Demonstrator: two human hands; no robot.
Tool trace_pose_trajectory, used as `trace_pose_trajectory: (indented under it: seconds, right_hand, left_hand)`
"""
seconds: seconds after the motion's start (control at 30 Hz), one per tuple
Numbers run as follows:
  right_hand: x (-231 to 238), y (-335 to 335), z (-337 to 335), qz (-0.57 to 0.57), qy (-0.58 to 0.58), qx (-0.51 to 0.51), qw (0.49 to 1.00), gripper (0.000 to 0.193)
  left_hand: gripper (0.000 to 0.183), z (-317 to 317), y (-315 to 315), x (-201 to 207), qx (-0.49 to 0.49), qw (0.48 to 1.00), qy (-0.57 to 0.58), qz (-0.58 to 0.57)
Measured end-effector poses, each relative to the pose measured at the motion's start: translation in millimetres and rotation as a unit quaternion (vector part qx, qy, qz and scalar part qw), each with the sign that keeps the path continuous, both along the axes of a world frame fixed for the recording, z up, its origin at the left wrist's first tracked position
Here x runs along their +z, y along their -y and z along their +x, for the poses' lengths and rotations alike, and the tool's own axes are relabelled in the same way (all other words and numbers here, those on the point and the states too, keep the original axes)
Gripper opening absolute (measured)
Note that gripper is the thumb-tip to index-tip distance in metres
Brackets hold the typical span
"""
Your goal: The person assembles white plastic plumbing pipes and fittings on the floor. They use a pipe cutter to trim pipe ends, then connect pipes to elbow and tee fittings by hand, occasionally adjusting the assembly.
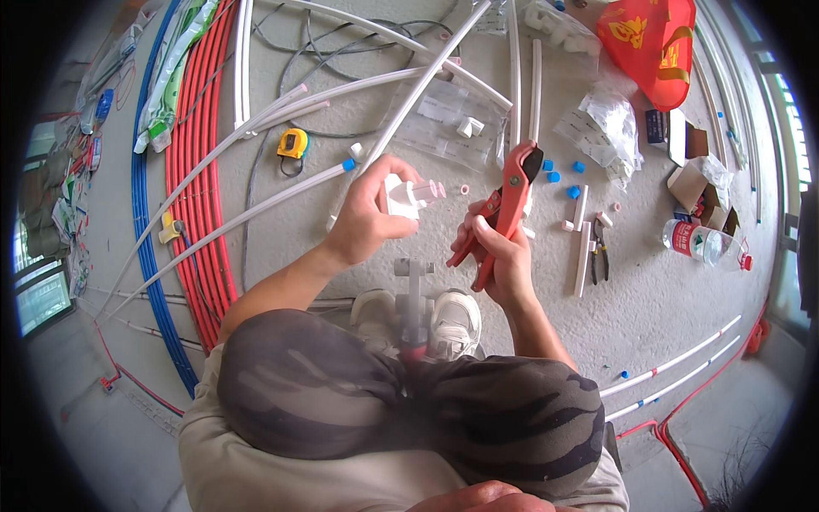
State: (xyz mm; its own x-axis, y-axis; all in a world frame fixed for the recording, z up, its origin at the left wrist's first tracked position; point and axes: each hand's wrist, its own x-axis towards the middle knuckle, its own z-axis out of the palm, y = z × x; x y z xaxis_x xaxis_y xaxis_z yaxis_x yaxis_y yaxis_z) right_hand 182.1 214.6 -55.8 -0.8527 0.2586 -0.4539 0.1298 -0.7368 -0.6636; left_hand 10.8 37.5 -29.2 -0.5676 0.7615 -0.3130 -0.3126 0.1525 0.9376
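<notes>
Above a grey concrete floor [281,196], seen from the head camera, a white pipe fitting [401,196] is gripped in the fingers of the left hand [365,218], held up in front of the knees with what seems to be a short pinkish stub at its right end, though blur makes that hard to tell. Just beside it, a red pipe cutter [505,205] is grasped by the right hand [503,260], the fingers clenched round its handles and its dark head pointing up and away. Below the hands, a grey tool [414,299] is stood upright between two white shoes [452,320]. Long white pipes [256,209] are laid across the floor to the left, beside bundled red tubes [196,171] and blue tubes [141,213]. A yellow tape measure [293,142] is seen near them. Blue caps [563,177], pliers [601,252] and a clear plastic bottle [704,243] are scattered to the right, with a red bag [653,43] further off.
</notes>
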Motion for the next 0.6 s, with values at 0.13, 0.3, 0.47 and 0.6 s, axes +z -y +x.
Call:
trace_pose_trajectory:
  seconds: [0.13, 0.3, 0.47, 0.6]
  right_hand:
    - [3, 10, -24, 0.082, 0.012, -0.011, 0.997, 0.035]
    - [0, 15, -31, 0.098, 0.007, -0.031, 0.995, 0.037]
    - [-7, 20, -31, 0.089, -0.016, -0.058, 0.994, 0.038]
    - [-7, 20, -29, 0.081, -0.008, -0.052, 0.995, 0.04]
  left_hand:
    - [0.045, 3, -7, 11, -0.052, 0.995, -0.044, -0.071]
    - [0.043, 7, -16, 10, -0.053, 0.993, -0.052, -0.088]
    - [0.041, 6, -18, 7, -0.043, 0.996, 0.005, -0.079]
    - [0.041, 4, -19, 6, -0.061, 0.995, -0.025, -0.081]
